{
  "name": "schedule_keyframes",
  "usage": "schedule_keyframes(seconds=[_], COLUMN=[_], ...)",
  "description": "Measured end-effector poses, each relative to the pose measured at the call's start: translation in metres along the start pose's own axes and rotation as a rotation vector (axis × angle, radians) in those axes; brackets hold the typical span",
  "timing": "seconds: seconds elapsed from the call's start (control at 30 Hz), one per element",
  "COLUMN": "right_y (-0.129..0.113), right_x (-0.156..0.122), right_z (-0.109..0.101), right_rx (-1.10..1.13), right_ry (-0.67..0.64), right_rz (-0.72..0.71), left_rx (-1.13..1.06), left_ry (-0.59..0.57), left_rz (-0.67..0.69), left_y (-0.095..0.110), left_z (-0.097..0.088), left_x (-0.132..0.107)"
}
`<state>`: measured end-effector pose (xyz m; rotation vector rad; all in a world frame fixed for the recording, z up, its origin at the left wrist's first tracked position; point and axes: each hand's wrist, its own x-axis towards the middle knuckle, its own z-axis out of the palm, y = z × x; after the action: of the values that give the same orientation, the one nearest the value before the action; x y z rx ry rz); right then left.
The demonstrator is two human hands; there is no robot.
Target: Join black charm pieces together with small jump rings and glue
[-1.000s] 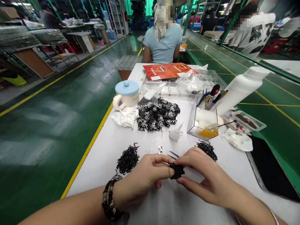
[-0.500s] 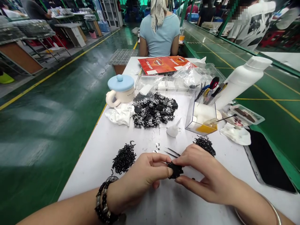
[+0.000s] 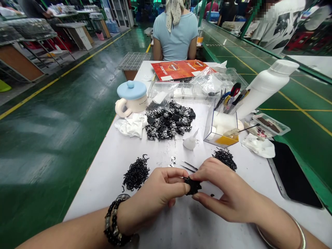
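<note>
Between my two hands is a small flat black piece with a jagged outline (image 3: 194,186), held just above the white table (image 3: 103,180). My left hand (image 3: 162,188) pinches its left side between thumb and fingers. On the other side, my right hand (image 3: 224,193) has its fingertips and thumb at the piece's right edges. Tweezers (image 3: 188,166) lie just beyond the fingers, partly hidden by my right hand. A pile of small curved black pieces (image 3: 136,174) sits left of my left hand, and a similar pile (image 3: 225,159) lies behind my right hand.
A heap of black and silver parts (image 3: 169,121) lies farther back, beside a lidded mug (image 3: 132,98). To the right stand a clear tool box (image 3: 220,129), a white bottle (image 3: 267,88) and a phone (image 3: 294,174). A person in blue (image 3: 175,36) sits ahead.
The view has shifted slightly. Both hands remain on the black piece, which has turned a little between the fingers.
</note>
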<state>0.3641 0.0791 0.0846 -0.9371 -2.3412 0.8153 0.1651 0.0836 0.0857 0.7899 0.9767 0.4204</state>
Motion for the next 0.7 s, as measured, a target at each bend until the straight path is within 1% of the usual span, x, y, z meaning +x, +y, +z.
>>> schedule_keyframes(seconds=[0.07,0.1,0.17,0.23,0.3,0.33,0.37,0.4,0.47,0.53,0.63,0.7], right_y=[0.001,0.001,0.001,0.001,0.001,0.000,0.000,0.000,-0.001,-0.003,-0.010,-0.016], right_x=[0.001,0.002,0.003,0.003,0.001,0.000,-0.002,-0.003,-0.004,-0.003,0.002,0.006], right_z=[0.001,0.001,0.003,0.005,0.007,0.007,0.008,0.008,0.008,0.007,0.003,0.000], right_rx=[-0.016,-0.020,-0.047,-0.113,-0.210,-0.253,-0.288,-0.315,-0.350,-0.376,-0.395,-0.398], right_ry=[0.017,0.032,0.079,0.121,0.158,0.171,0.175,0.178,0.195,0.224,0.283,0.317], right_rz=[-0.041,-0.082,-0.182,-0.265,-0.311,-0.329,-0.339,-0.346,-0.358,-0.372,-0.403,-0.411], left_rx=[0.074,0.148,0.367,0.631,0.842,0.916,0.972,1.013,1.063,1.113,1.198,1.210], left_ry=[-0.013,-0.004,0.056,0.148,0.201,0.207,0.201,0.187,0.172,0.168,0.152,0.141], left_rz=[0.066,0.129,0.300,0.553,0.850,0.982,1.081,1.143,1.216,1.251,1.208,1.190], left_y=[-0.002,-0.002,-0.004,-0.003,-0.002,-0.001,0.000,0.001,0.002,0.002,0.002,0.003], left_z=[-0.001,-0.001,-0.001,-0.001,-0.001,-0.002,-0.002,-0.003,-0.005,-0.007,-0.010,-0.010], left_x=[-0.001,-0.002,-0.005,-0.008,-0.011,-0.012,-0.013,-0.013,-0.013,-0.013,-0.015,-0.017])
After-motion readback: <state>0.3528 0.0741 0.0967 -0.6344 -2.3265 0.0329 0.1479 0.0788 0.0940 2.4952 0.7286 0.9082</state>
